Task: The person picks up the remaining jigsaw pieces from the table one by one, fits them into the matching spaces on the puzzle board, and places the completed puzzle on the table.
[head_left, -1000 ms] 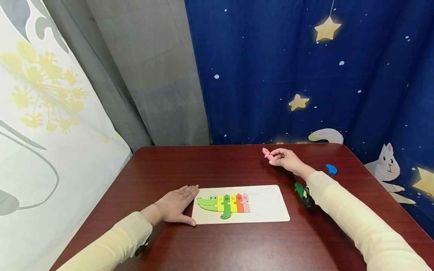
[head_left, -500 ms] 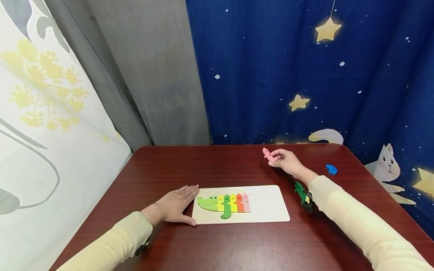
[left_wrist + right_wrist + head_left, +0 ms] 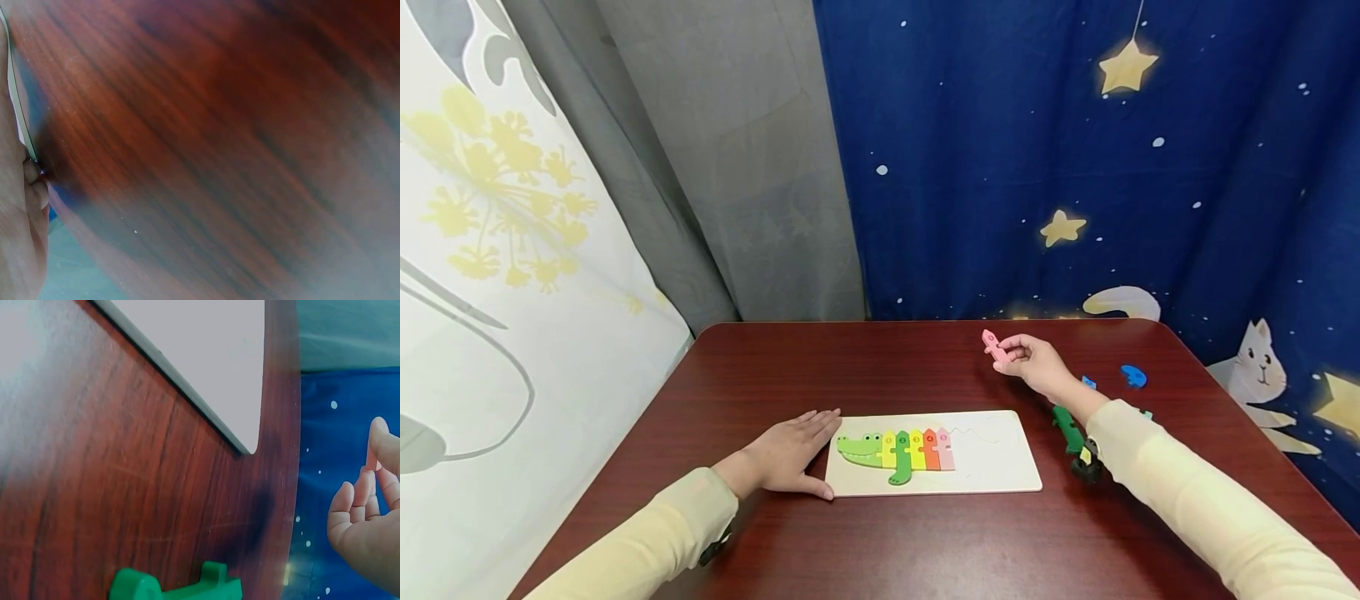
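My right hand [image 3: 1036,363] pinches a pink puzzle piece [image 3: 991,340] between thumb and fingers, above the far right part of the table. In the right wrist view only a sliver of that piece shows by the thumb. My left hand [image 3: 790,454] lies with extended fingers at the left edge of a pale puzzle board [image 3: 996,462]. On the board's left half, a green crocodile head [image 3: 859,451] joins a row of yellow, green, orange and pink pieces. The right half bears a faint drawn outline. In the left wrist view the left hand [image 3: 19,206] shows only partly.
A dark green piece [image 3: 1066,429] lies beside my right wrist, right of the board. Farther right is a blue piece [image 3: 1133,376]. Another blue piece [image 3: 1088,382] is partly hidden by my right arm. Curtains [image 3: 775,167] hang behind the table [image 3: 850,542].
The right hand and pink piece have barely moved. My right forearm has shifted slightly right, uncovering part of a blue piece and a light green bit. The left hand is still.
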`<move>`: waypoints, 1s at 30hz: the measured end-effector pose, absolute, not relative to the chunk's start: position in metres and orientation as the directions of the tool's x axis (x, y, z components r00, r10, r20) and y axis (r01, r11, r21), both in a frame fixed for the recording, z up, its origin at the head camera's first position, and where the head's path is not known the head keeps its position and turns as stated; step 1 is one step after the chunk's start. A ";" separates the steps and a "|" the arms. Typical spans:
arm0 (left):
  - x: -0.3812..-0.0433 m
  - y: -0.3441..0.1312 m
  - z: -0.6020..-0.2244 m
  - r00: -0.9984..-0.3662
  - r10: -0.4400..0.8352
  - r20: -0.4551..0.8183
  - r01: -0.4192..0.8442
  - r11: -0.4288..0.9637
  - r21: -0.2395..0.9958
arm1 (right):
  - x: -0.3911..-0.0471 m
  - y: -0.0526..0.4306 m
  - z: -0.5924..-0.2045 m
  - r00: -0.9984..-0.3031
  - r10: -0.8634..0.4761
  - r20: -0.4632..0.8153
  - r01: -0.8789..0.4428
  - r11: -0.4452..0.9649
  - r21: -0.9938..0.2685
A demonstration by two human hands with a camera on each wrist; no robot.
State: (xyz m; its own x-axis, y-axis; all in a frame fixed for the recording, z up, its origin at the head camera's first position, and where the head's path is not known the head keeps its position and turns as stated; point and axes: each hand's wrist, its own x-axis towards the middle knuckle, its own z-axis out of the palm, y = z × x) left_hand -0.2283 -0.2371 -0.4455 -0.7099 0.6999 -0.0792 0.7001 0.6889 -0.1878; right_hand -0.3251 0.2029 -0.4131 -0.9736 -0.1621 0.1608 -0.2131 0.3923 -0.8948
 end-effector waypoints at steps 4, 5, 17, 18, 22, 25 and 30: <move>-0.228 -0.237 -0.445 -0.713 0.696 -0.085 0.698 0.692 -0.185 | -0.320 0.202 -0.412 -0.980 -0.148 0.131 -0.179 0.387 -0.904; -0.228 -0.237 -0.445 -0.713 0.696 -0.085 0.698 0.692 -0.184 | -0.319 0.201 -0.412 -0.982 -0.147 0.122 -0.171 0.389 -0.905; -0.229 -0.237 -0.445 -0.712 0.697 -0.082 0.698 0.692 -0.181 | -0.301 0.195 -0.417 -0.983 -0.153 0.106 -0.157 0.380 -0.911; -0.228 -0.237 -0.445 -0.713 0.697 -0.082 0.698 0.693 -0.181 | -0.300 0.195 -0.418 -0.982 -0.154 0.105 -0.156 0.378 -0.912; -0.229 -0.237 -0.445 -0.715 0.694 -0.085 0.696 0.696 -0.177 | -0.295 0.193 -0.419 -0.982 -0.165 0.093 -0.148 0.363 -0.920; -0.229 -0.238 -0.446 -0.715 0.694 -0.083 0.696 0.696 -0.175 | -0.291 0.191 -0.420 -0.981 -0.168 0.093 -0.151 0.374 -0.915; -0.229 -0.238 -0.447 -0.717 0.692 -0.083 0.694 0.697 -0.181 | -0.283 0.187 -0.421 -0.982 -0.161 0.098 -0.155 0.392 -0.907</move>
State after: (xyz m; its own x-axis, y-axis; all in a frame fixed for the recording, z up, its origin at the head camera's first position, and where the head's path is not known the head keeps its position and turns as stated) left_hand -0.2287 -0.2379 -0.4470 -0.7173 0.6918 -0.0835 0.6936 0.6973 -0.1809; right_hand -0.2834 0.1866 -0.4213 -0.9821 -0.1610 0.0979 -0.1547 0.3925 -0.9067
